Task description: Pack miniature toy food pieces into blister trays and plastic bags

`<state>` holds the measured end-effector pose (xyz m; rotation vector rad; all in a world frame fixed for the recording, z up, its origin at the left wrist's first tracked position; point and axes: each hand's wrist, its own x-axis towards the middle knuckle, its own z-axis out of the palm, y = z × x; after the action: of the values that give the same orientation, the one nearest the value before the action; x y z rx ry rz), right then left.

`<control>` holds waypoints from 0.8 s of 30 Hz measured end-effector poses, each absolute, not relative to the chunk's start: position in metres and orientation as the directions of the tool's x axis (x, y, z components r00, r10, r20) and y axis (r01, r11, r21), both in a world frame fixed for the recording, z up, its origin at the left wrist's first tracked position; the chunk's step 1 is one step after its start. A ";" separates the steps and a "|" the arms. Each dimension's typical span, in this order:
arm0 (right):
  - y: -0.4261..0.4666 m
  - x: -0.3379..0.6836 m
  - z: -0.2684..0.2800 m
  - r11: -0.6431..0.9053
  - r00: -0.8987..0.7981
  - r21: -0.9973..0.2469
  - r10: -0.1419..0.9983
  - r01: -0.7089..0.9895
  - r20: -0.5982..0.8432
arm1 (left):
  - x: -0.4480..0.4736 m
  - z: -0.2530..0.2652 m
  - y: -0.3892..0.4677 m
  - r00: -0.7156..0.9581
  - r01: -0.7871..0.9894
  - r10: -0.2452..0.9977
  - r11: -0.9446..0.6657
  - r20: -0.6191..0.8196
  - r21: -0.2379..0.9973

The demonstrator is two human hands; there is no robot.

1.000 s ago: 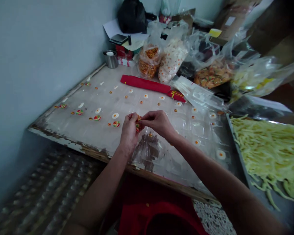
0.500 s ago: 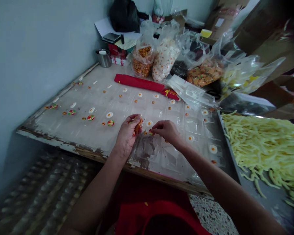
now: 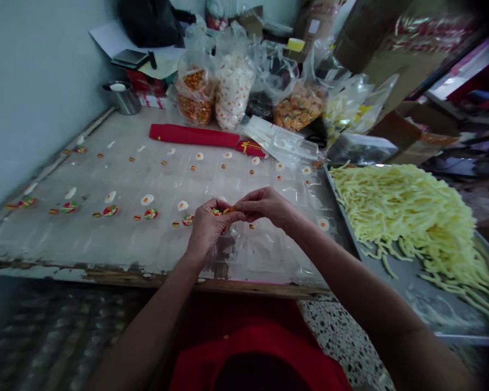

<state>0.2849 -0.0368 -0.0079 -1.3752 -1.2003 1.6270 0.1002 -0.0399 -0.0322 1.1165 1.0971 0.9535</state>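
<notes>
My left hand is closed around a handful of small pizza-shaped candies, coloured red, green and orange-brown. The fingers of my right hand meet it and pinch at one orange-brown piece there, partly hidden by the fingertips. Under both hands lies a clear plastic sheet of shallow pockets. Rows of little candies rest on it: a fried-egg candy, a burger-like candy and a round pizza candy form one of the groups left of my hands.
A metal tray heaped with pale yellow strips stands at the right. Along the back are a bag of orange pieces, a bag of egg candies and a bag of round pieces. A red packet lies before them.
My right hand has left a pizza candy on the sheet and come to the handful in my left hand. The view has shifted right.
</notes>
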 end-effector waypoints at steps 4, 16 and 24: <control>-0.060 0.320 -0.014 -0.203 -0.003 -0.949 0.978 0.243 -0.210 | 0.115 -0.031 -0.041 0.274 -0.088 0.911 0.341 -0.307 0.936; -0.116 0.318 -0.035 0.297 -0.291 -0.209 0.955 0.932 0.060 | 0.124 -0.036 -0.048 0.330 -0.112 0.889 0.371 -0.317 0.922; -0.108 0.339 -0.030 -0.146 0.010 -0.959 0.989 0.242 -0.148 | 0.155 -0.033 -0.058 0.397 0.068 0.860 0.322 -0.321 0.944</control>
<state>0.3394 -0.1078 -0.0304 -1.4985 -1.3211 1.2001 0.1547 -0.0581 -0.0334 1.1308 1.0427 0.6678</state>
